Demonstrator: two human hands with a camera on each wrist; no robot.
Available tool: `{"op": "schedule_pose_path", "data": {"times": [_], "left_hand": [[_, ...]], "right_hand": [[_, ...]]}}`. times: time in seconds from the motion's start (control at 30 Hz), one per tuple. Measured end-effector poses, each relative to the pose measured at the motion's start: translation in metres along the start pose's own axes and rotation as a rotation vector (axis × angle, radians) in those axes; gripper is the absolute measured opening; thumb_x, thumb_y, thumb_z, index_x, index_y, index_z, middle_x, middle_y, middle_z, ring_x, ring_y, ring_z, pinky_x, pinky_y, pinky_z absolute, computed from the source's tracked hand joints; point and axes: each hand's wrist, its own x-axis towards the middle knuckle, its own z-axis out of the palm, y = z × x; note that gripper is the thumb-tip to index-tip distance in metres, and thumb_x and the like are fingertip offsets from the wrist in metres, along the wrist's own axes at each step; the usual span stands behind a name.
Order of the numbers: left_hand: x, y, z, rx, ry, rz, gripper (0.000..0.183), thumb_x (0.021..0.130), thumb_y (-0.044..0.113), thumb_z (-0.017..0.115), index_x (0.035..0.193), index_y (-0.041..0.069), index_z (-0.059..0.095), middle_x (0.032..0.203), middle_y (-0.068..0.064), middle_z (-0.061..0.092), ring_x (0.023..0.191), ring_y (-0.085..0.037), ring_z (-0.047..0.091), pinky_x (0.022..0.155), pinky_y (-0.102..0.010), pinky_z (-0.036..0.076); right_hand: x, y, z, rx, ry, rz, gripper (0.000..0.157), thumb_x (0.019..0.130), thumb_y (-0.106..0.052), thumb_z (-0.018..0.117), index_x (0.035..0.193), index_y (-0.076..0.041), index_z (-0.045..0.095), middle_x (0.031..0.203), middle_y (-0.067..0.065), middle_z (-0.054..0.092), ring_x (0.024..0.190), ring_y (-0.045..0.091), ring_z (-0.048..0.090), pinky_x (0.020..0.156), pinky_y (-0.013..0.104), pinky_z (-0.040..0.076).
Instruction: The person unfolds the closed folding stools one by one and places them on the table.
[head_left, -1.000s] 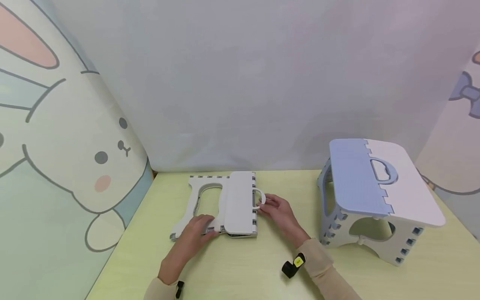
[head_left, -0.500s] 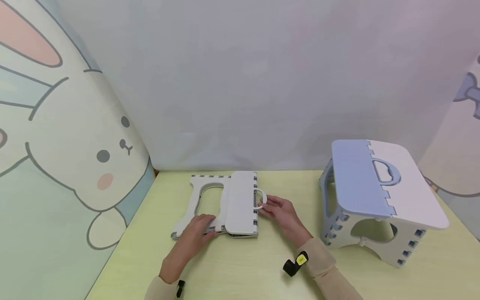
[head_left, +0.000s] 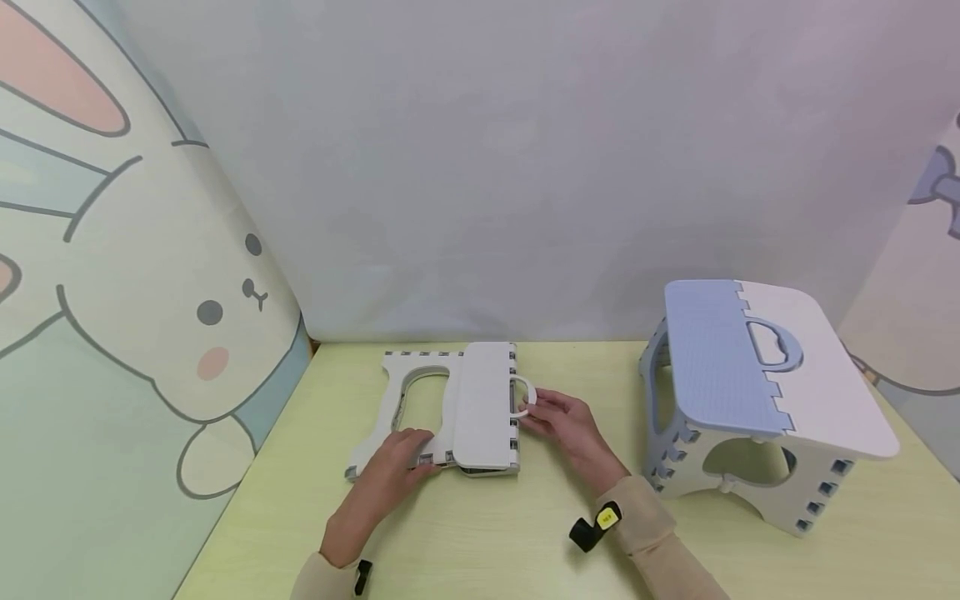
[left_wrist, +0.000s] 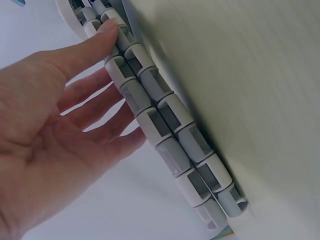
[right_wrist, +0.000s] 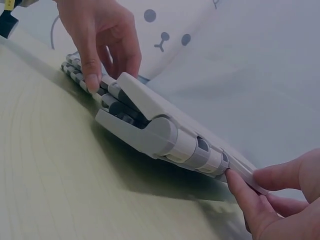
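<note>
A white folding stool (head_left: 482,408) lies folded flat on the table, its loop handle pointing right. At its near edge, my left hand (head_left: 392,471) grips the leg panel. The left wrist view shows the thumb of that hand (left_wrist: 60,115) on the hinged edge (left_wrist: 165,135), with the other fingers on the upper face. My right hand (head_left: 566,429) pinches the stool's handle (head_left: 531,396). In the right wrist view, thumb and fingers of the right hand (right_wrist: 285,200) meet at the handle end, and a gap shows between the table and the stool's underside.
An unfolded stool with a blue and white top (head_left: 723,350) stands on the right of the pale yellow-green table (head_left: 480,542). A grey-white backdrop (head_left: 480,183) rises behind the table's far edge. A cartoon rabbit panel (head_left: 187,333) borders the left side.
Both hands keep their hold on the folded stool. The whole head view shifts slightly to the right; the stool and hands otherwise look the same.
</note>
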Motion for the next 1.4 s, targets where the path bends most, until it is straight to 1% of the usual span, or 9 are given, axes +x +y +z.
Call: {"op": "schedule_pose_path", "data": {"times": [0.13, 0.3, 0.5, 0.67, 0.73, 0.97, 1.17, 1.3, 1.4], "left_hand": [[0.0, 0.001, 0.0, -0.007, -0.01, -0.012, 0.042, 0.082, 0.008, 0.085, 0.119, -0.002, 0.067, 0.118, -0.018, 0.068, 0.113, -0.036, 0.063, 0.095, -0.049, 0.053], [0.0, 0.002, -0.001, -0.006, -0.005, -0.013, 0.042, 0.082, 0.008, 0.085, 0.119, -0.002, 0.067, 0.118, -0.018, 0.068, 0.113, -0.036, 0.063, 0.095, -0.05, 0.054], [0.0, 0.002, 0.0, -0.01, -0.001, -0.012, 0.042, 0.082, 0.008, 0.085, 0.119, -0.001, 0.067, 0.119, -0.018, 0.067, 0.114, -0.036, 0.063, 0.094, -0.049, 0.054], [0.0, 0.002, 0.0, -0.022, 0.003, -0.008, 0.042, 0.083, 0.008, 0.085, 0.12, -0.001, 0.067, 0.12, -0.018, 0.067, 0.115, -0.035, 0.062, 0.095, -0.049, 0.054], [0.0, 0.002, 0.0, -0.025, 0.005, -0.002, 0.043, 0.083, 0.008, 0.085, 0.12, -0.001, 0.067, 0.12, -0.018, 0.067, 0.115, -0.035, 0.062, 0.095, -0.049, 0.054], [0.0, 0.004, -0.002, -0.017, 0.018, 0.032, 0.043, 0.083, 0.009, 0.085, 0.121, 0.0, 0.067, 0.12, -0.017, 0.067, 0.114, -0.032, 0.063, 0.094, -0.046, 0.055], [0.0, 0.005, -0.002, -0.006, 0.036, 0.077, 0.044, 0.082, 0.01, 0.086, 0.121, 0.0, 0.066, 0.121, -0.016, 0.067, 0.112, -0.031, 0.063, 0.09, -0.043, 0.056], [-0.001, 0.003, -0.002, 0.0, 0.039, 0.091, 0.045, 0.083, 0.012, 0.085, 0.122, 0.0, 0.066, 0.122, -0.017, 0.066, 0.112, -0.03, 0.064, 0.088, -0.042, 0.056], [-0.001, 0.002, -0.003, -0.005, 0.046, 0.117, 0.045, 0.084, 0.011, 0.085, 0.122, 0.0, 0.066, 0.123, -0.016, 0.066, 0.111, -0.029, 0.064, 0.088, -0.041, 0.057]], "right_hand": [[0.001, 0.0, -0.002, 0.027, 0.002, 0.005, 0.042, 0.097, 0.008, 0.064, 0.138, 0.013, 0.054, 0.123, 0.028, 0.065, 0.108, 0.026, 0.07, 0.093, 0.033, 0.057], [0.0, -0.003, -0.002, 0.019, -0.007, 0.004, 0.044, 0.097, 0.008, 0.063, 0.14, 0.014, 0.052, 0.126, 0.029, 0.064, 0.11, 0.027, 0.07, 0.094, 0.033, 0.056], [-0.002, -0.008, -0.001, 0.023, -0.004, 0.002, 0.044, 0.097, 0.008, 0.062, 0.14, 0.013, 0.052, 0.127, 0.03, 0.063, 0.109, 0.027, 0.07, 0.094, 0.032, 0.056], [-0.004, -0.011, 0.0, 0.027, -0.005, 0.002, 0.044, 0.098, 0.007, 0.062, 0.141, 0.011, 0.052, 0.132, 0.032, 0.06, 0.111, 0.028, 0.069, 0.094, 0.032, 0.056], [-0.004, -0.013, 0.001, 0.032, -0.004, 0.008, 0.044, 0.098, 0.007, 0.062, 0.141, 0.01, 0.052, 0.133, 0.032, 0.059, 0.112, 0.027, 0.069, 0.095, 0.032, 0.056], [-0.005, -0.017, 0.0, -0.001, -0.015, -0.006, 0.046, 0.099, 0.003, 0.063, 0.143, 0.009, 0.051, 0.135, 0.03, 0.06, 0.116, 0.028, 0.068, 0.095, 0.03, 0.055], [-0.005, -0.021, -0.001, -0.012, -0.005, -0.018, 0.047, 0.099, 0.001, 0.065, 0.143, 0.008, 0.051, 0.136, 0.029, 0.059, 0.113, 0.024, 0.069, 0.095, 0.03, 0.055], [-0.007, -0.025, 0.001, -0.025, -0.004, -0.032, 0.045, 0.099, 0.001, 0.066, 0.142, 0.007, 0.053, 0.135, 0.028, 0.061, 0.113, 0.024, 0.069, 0.096, 0.031, 0.055], [-0.008, -0.027, 0.003, -0.034, -0.004, -0.04, 0.045, 0.098, 0.0, 0.067, 0.141, 0.006, 0.055, 0.134, 0.027, 0.062, 0.113, 0.024, 0.069, 0.096, 0.032, 0.055]]}}
